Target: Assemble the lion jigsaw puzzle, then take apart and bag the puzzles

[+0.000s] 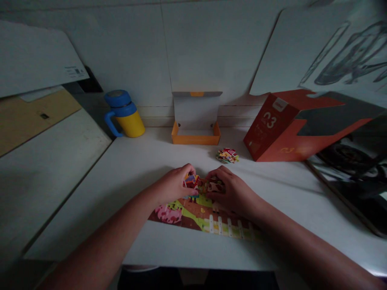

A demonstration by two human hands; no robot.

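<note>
A partly assembled jigsaw puzzle (197, 215) lies flat on the white table, showing a pink spotted animal, green and brown ground and a white fence. Over its far edge, my left hand (172, 186) is closed around colourful puzzle pieces (190, 181), red and blue on top. My right hand (237, 193) grips a brown and white puzzle piece (215, 185), its thumb and fingers curled around it. The two hands are close together, and the pieces between them nearly meet. Part of the puzzle is hidden under my right hand and forearm.
A loose pile of puzzle pieces (227, 155) sits beyond my right hand. Behind it stands an open orange box (196, 139). A yellow and blue mug (130, 121) is at the back left, a large red box (272, 129) at the right. Cardboard (39, 114) lies leftward.
</note>
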